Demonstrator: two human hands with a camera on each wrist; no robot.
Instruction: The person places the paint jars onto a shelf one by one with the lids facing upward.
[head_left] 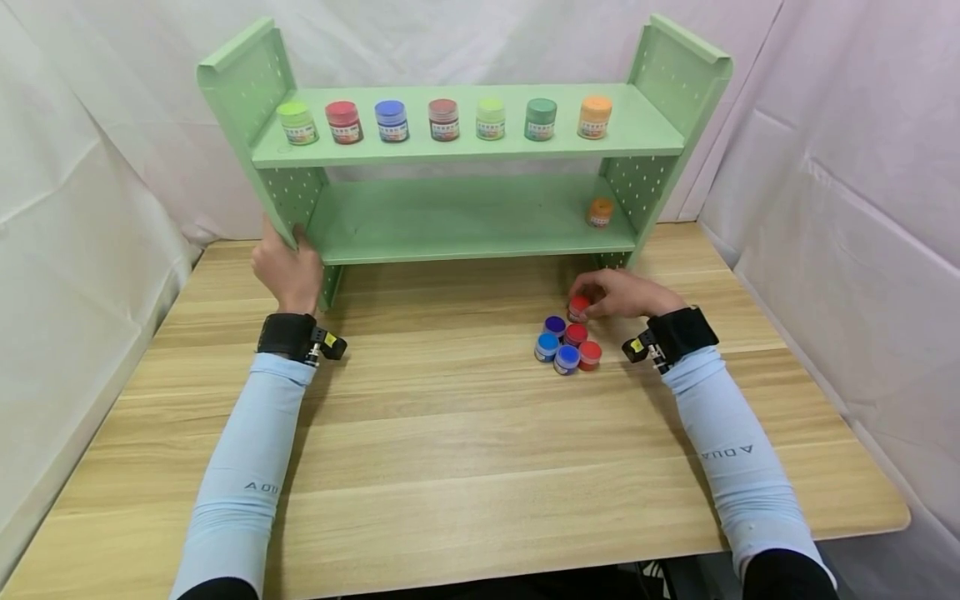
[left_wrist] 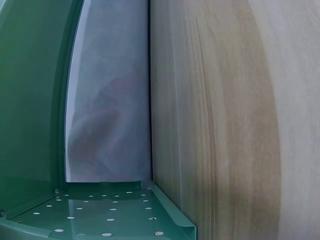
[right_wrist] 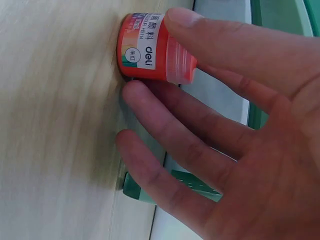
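Note:
My right hand (head_left: 618,293) pinches a red paint jar (right_wrist: 142,47) between thumb and fingers, low by the tabletop. In the right wrist view the other fingers spread beneath it, and its white label faces the camera. Just in front of it stand two red jars (head_left: 590,355) and three blue or violet jars (head_left: 567,358), grouped closely. At the far left, my left hand (head_left: 291,273) grips the side panel of a green two-tier shelf (head_left: 450,217), the thumb toward the inside; its fingers are partly hidden. That hand is out of sight in the left wrist view.
Several paint jars, among them an orange one (head_left: 595,117), stand in a spaced row on the upper tier. A single orange jar (head_left: 599,212) sits at the right end of the lower tier. White cloth (head_left: 847,208) surrounds the wooden table (head_left: 420,450) at back and sides.

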